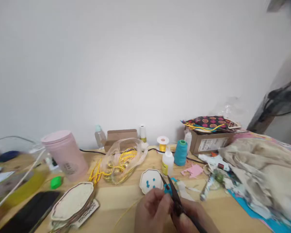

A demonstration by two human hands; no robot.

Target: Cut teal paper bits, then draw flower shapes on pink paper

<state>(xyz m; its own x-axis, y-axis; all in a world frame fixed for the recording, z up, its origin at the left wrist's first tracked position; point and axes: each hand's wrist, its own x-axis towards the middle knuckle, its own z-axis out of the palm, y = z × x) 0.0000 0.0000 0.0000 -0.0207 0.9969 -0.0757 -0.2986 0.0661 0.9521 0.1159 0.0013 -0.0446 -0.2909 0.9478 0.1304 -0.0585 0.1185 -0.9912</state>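
Observation:
My left hand (pixel 151 210) is closed in a pinch at a small blue piece (pixel 168 188), perhaps fabric or felt. In my right hand (pixel 196 215) is a pair of dark scissors (pixel 176 199), with fingers wrapped round the handles. The blades point away from me and stand apart, with the blue piece between or just beside them. Beyond my left hand lies a small white scalloped dish (pixel 143 185) holding several tiny blue bits (pixel 147 184). Behind the scissors stand a white glue bottle (pixel 168 161) with a yellow label and a teal thread cone (pixel 180 153).
At left are a pink lidded tumbler (pixel 65 155), a green cap (pixel 56 182), a black phone (pixel 30 210) and stacked cream pouches (pixel 72 201). A plastic bag of yellow cords (pixel 124 160) sits mid-table. To the right are pink scraps (pixel 194 170), a cardboard box (pixel 210 142) and piled cloth (pixel 264 168).

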